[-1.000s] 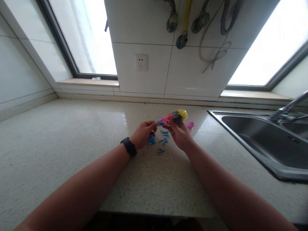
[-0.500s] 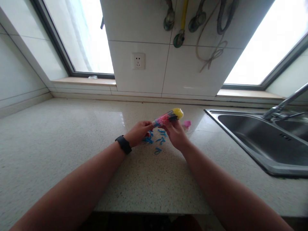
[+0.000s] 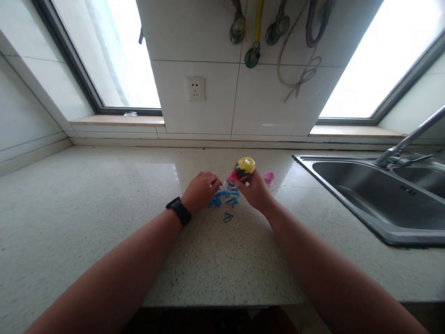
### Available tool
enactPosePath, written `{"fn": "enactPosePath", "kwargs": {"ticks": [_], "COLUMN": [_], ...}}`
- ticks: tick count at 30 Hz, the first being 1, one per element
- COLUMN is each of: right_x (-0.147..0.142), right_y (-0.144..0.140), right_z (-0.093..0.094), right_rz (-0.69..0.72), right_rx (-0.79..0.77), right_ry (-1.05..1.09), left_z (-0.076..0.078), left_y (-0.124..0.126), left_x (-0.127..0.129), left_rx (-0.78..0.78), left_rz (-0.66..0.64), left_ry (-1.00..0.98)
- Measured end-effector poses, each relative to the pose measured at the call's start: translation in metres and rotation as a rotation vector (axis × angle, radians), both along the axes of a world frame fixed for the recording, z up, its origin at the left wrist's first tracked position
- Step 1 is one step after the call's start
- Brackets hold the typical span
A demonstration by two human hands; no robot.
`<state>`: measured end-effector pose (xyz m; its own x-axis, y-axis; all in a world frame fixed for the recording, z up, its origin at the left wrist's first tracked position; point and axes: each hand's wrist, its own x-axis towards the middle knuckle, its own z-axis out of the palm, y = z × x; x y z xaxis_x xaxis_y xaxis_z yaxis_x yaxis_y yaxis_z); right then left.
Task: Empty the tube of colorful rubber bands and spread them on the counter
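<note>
My right hand (image 3: 255, 189) is wrapped round a clear plastic tube (image 3: 243, 170) with yellow, black and pink layers showing inside. Its yellow end tips up toward me, and the other end points down over several small blue bands (image 3: 216, 200), which look like hair ties, scattered on the counter. One blue loop (image 3: 228, 217) lies apart, nearer to me. Left of the tube's low end, my left hand (image 3: 201, 191) has its fingers curled and fingertips close together; whether anything is between them is hidden. A pink cap-like piece (image 3: 269, 177) rests just beyond my right hand.
The speckled stone counter (image 3: 104, 222) runs across the view to a tiled wall with a socket (image 3: 196, 88). At the right is a steel sink (image 3: 358, 199) with a faucet (image 3: 392, 155). Pipes and a cord hang on the wall above.
My left hand has come off the tube and turned palm down beside it. The tube has tipped steeper in my right hand, and more blue bands lie beneath its low end.
</note>
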<state>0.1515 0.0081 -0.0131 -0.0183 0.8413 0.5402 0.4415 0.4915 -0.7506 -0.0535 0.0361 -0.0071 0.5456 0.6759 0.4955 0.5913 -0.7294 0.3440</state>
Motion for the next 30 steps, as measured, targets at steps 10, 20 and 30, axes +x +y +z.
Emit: {"fn": "enactPosePath", "kwargs": {"ticks": [10, 20, 30], "right_x": [-0.008, -0.006, -0.013], "right_y": [-0.009, 0.002, -0.002], "right_z": [0.005, 0.010, 0.018], "right_rz": [0.033, 0.137, 0.305], "right_rx": [-0.043, -0.144, -0.414], "right_ry": [-0.238, 0.448, 1.052], "left_z": [-0.002, -0.001, -0.001], "left_y": [0.000, -0.002, -0.020], "left_x": [-0.004, 0.007, 0.019], "left_rx": [-0.033, -0.256, -0.676], "left_rz": [-0.021, 0.070, -0.212], "left_ry": [-0.151, -0.445, -0.764]}}
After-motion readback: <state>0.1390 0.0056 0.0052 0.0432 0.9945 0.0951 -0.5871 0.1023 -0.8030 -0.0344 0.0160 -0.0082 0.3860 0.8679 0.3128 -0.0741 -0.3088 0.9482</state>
